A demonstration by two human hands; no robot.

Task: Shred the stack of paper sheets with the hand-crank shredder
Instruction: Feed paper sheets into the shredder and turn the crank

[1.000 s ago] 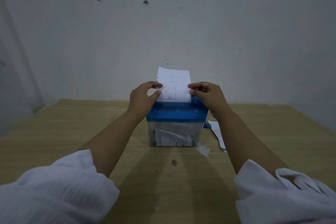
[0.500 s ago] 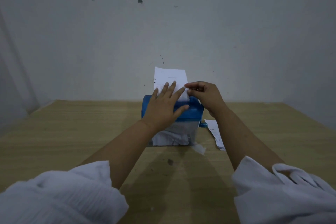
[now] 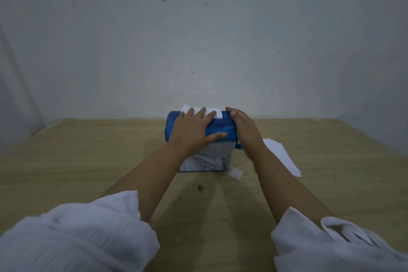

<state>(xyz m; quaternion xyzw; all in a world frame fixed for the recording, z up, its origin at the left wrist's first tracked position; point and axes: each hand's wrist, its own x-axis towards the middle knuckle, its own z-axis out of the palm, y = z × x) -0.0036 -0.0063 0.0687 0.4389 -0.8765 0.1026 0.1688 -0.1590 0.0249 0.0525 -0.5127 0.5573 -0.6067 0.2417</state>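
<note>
The hand-crank shredder has a blue lid over a clear bin holding white shreds, and stands mid-table. A white sheet pokes a short way out of the slot on top. My left hand lies flat on the lid with fingers straight, the fingertips touching the sheet. Fingers extended, my right hand rests against the lid's right end. A blue part of the crank shows beside that wrist. The stack of paper sheets lies on the table right of the shredder, partly behind my right forearm.
The wooden table ends at a grey wall close behind the shredder. A small scrap of shredded paper lies at the bin's front right corner. White sleeves fill the bottom corners of the view.
My left hand let go of the sheet and moved flat onto the lid. My right hand released the sheet's edge and dropped to the lid's right end. Much less of the sheet shows above the slot.
</note>
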